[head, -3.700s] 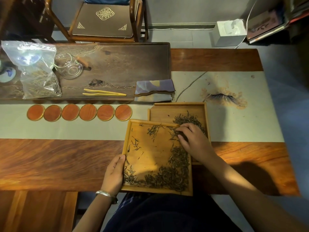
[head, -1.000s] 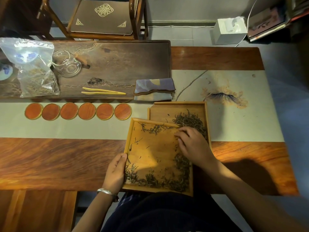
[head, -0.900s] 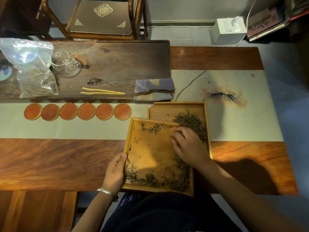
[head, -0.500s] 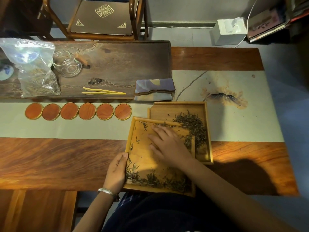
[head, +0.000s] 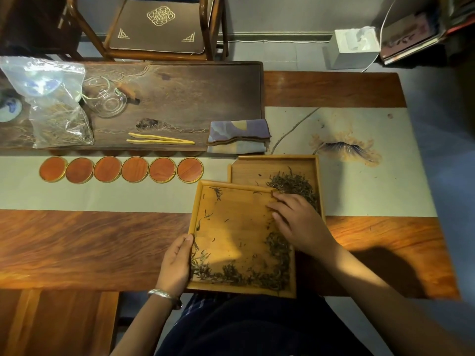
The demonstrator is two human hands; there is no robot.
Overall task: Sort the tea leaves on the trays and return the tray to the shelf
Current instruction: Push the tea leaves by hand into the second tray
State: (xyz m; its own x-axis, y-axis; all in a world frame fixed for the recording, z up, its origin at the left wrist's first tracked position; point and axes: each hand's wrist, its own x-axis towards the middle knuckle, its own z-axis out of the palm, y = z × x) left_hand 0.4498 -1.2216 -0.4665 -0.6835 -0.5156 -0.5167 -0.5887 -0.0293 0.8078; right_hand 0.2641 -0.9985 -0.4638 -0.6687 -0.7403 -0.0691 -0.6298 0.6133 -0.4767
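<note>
A light wooden tray (head: 239,219) lies at the table's near edge, its far right corner overlapping a second tray (head: 246,172) behind it. Dark tea leaves (head: 246,274) line the near tray's front and right sides, and a heap of tea leaves (head: 293,185) lies in the far tray. My left hand (head: 176,263) grips the near tray's left rim, thumb on top. My right hand (head: 295,222) rests flat, fingers straight, on the near tray's far right corner, touching leaves there.
Several round orange coasters (head: 120,169) stand in a row to the left. Behind them a dark tea board (head: 195,93) carries bamboo tongs (head: 159,142), a glass pitcher (head: 108,98) and a plastic bag of leaves (head: 56,116). A folded cloth (head: 237,136) lies beside it.
My right hand swept from the tray's middle back to its far right corner, pushing leaves toward the far tray. The far edge of the near tray holds fewer leaves. My left hand stayed put.
</note>
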